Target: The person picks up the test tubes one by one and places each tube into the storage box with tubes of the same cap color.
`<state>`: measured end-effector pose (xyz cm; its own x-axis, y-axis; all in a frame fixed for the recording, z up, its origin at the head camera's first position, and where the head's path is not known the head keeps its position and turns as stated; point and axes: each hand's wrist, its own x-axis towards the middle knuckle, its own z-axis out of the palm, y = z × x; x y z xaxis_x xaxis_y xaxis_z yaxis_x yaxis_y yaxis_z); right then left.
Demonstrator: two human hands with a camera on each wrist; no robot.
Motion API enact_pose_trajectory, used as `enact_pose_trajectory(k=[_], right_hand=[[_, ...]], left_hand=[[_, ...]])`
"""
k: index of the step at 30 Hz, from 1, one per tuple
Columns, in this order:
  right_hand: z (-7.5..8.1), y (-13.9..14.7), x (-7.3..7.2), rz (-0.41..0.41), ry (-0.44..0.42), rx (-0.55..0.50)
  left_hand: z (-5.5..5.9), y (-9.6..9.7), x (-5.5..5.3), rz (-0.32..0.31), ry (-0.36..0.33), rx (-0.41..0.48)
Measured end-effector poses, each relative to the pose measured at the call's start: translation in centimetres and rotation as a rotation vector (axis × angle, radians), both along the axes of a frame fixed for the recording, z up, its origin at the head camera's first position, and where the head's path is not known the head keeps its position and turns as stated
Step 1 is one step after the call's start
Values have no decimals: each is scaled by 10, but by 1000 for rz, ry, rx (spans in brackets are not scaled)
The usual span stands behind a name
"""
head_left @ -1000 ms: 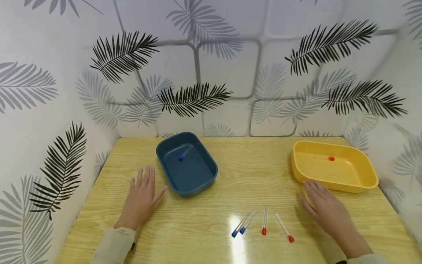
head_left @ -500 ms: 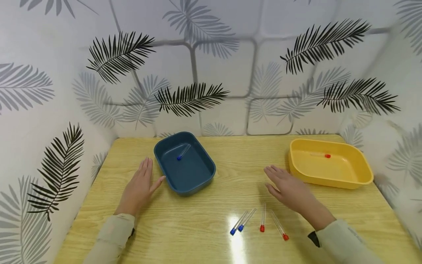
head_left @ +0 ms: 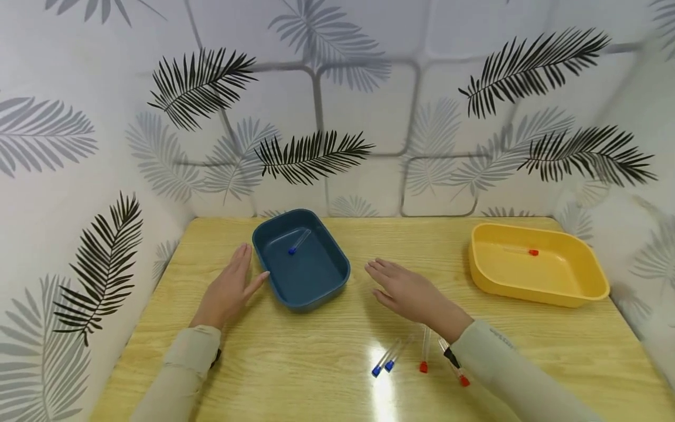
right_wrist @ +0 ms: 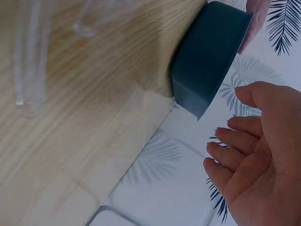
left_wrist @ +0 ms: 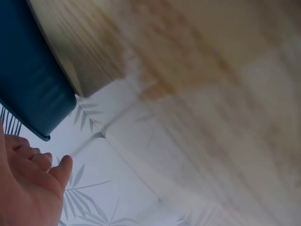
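Note:
A dark blue tray [head_left: 308, 305] stands left of the middle, with one blue-capped tube [head_left: 299, 241] lying inside. My left hand [head_left: 228, 290] is at its left side, fingers extended, the thumb right at the rim. To the right of the tray my right hand [head_left: 408, 292] hovers with its fingers extended and nothing in them. In the right wrist view, the right palm [right_wrist: 258, 174] faces the side of the blue tray [right_wrist: 207, 56]. Below the right hand lie two blue-capped tubes [head_left: 377, 370] and two red-capped tubes [head_left: 424, 366], one partly hidden by the right sleeve.
A yellow tray [head_left: 538, 290] stands at the right with one red-capped tube [head_left: 532, 252] inside. The wooden table [head_left: 274, 375] ends at a leaf-patterned wall covering [head_left: 358, 105] behind and at both sides.
My right hand has moved left from beside the yellow tray to near the blue tray's right side. The left hand has shifted slightly forward along the blue tray. The tubes stay put.

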<state>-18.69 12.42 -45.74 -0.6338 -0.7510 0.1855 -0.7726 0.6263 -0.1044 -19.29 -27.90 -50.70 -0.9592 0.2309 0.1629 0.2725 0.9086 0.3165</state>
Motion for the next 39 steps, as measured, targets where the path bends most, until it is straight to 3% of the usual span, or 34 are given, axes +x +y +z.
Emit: enact_pose_trajectory(k=[13, 22, 27, 33, 39], right_hand=[[1, -32, -23, 105, 21, 9], [-9, -38, -25, 151, 16, -32], [-19, -41, -24, 155, 16, -50], [-25, -44, -23, 142, 54, -116], [-25, -41, -22, 115, 35, -114]], left_hand=[[2, 0, -17, -19, -31, 3], [2, 3, -22, -24, -95, 45], [2, 4, -20, -12, -153, 65], [6, 7, -21, -1, -146, 75], [11, 13, -26, -42, -160, 25]])
